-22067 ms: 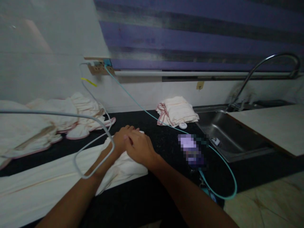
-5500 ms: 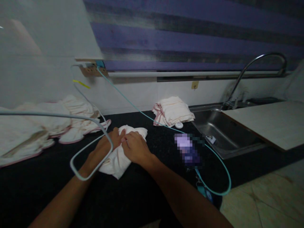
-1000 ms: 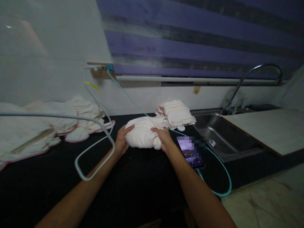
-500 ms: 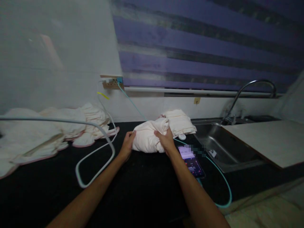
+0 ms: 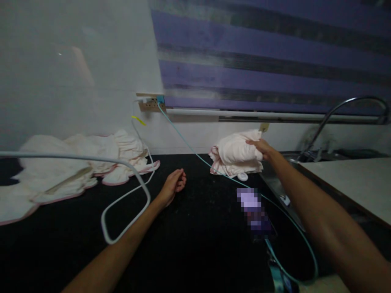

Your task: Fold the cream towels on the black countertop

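Observation:
My right hand (image 5: 259,149) grips the right side of a folded cream cloth (image 5: 238,148) and holds it over another folded cream cloth (image 5: 235,167) with pink edging near the back wall. I cannot tell whether the upper cloth rests fully on the lower one. My left hand (image 5: 175,184) hovers over or rests on the black counter with its fingers curled and nothing visible in them. A small round white object (image 5: 242,177) lies just in front of the folded cloths. Left of my left hand, more cream cloths with pink edging (image 5: 76,162) lie spread in a loose heap.
A phone (image 5: 256,215) with a teal cable (image 5: 189,143) lies on the black counter (image 5: 195,244). A thick white cable (image 5: 104,215) loops above my left forearm. At right are a steel sink, a curved faucet (image 5: 324,122) and a pale board (image 5: 354,175). A power strip (image 5: 151,105) is on the wall.
My right hand has carried the folded cloth right and back, onto or just above the other folded cloth. My left hand has let go of it and curled its fingers.

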`<move>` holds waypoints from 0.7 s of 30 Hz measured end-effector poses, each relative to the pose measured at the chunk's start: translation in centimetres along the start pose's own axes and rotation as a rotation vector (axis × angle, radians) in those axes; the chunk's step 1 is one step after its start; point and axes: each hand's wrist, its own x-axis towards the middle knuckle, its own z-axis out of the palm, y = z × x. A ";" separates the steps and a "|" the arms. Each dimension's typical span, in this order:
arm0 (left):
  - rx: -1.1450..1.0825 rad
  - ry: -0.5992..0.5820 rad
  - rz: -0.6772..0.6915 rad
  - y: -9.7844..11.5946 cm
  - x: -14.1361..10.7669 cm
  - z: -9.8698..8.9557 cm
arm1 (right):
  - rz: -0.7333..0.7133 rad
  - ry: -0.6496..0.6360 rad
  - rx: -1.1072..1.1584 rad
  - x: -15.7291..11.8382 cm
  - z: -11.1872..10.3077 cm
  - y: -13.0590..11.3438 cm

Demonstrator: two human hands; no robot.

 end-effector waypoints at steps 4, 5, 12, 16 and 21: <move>0.017 -0.013 -0.012 0.1 -0.2 -0.1 | 0.130 0.018 -0.219 0.9 0.3 3.6; 0.014 -0.022 -0.013 0.1 -0.2 -0.1 | 0.132 0.037 -0.253 1.0 0.6 4.0; 0.019 -0.045 -0.009 -0.5 0.3 -0.5 | -0.257 0.083 -0.614 3.0 1.7 3.8; 0.019 -0.058 -0.014 -0.6 0.5 -0.8 | -0.260 0.037 -0.776 3.8 2.1 4.4; 0.024 -0.058 -0.018 -0.5 0.5 -0.8 | -0.225 0.156 -0.713 2.4 1.3 4.7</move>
